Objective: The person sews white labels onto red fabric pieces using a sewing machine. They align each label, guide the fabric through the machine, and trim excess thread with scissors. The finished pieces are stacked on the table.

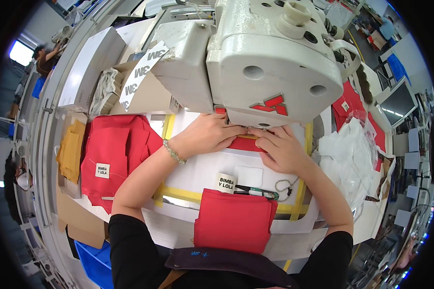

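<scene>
A white sewing machine (275, 72) stands over the work, and its needle area is mostly hidden by its own head. Beneath it lies a red fabric piece (246, 144) with a thin yellowish strip along its far edge. My left hand (206, 135), beaded bracelet at the wrist, grips the fabric's left side, with fingertips close to the needle area. On the right side, my right hand (280, 148) holds the same piece with bent fingers. Closer to me are thread snips (258, 192) on a cord, a white printed label (225, 183) and a folded red fabric stack (234, 221).
Red fabric pieces (115, 159) are piled at left, beside mustard-coloured pieces (72, 150) in a cardboard box. Behind them, another box holds white bundled strips (106, 90). White material in clear plastic (347, 154) lies at right. Yellow tape (183, 193) borders the work surface.
</scene>
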Action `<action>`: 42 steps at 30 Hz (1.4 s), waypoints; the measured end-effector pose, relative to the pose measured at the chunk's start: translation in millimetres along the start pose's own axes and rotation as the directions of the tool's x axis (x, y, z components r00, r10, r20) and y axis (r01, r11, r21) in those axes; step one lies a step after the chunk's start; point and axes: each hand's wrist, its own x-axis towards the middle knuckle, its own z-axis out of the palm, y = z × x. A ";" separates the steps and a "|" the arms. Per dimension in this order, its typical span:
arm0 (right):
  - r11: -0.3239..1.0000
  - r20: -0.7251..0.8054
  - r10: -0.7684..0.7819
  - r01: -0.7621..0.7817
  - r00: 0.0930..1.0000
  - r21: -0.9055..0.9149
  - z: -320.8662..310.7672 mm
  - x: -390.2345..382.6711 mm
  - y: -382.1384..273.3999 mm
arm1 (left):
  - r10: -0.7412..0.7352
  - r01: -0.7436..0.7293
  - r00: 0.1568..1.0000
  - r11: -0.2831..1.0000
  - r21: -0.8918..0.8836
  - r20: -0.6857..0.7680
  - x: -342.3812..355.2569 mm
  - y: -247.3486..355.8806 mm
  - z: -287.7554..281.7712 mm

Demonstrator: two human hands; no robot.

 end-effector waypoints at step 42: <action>0.999 -0.175 0.007 -0.016 0.985 -0.047 6.7 -3.3 25.9 | -0.311 0.294 0.949 0.937 0.190 0.062 -27.9 -2.3 -14.5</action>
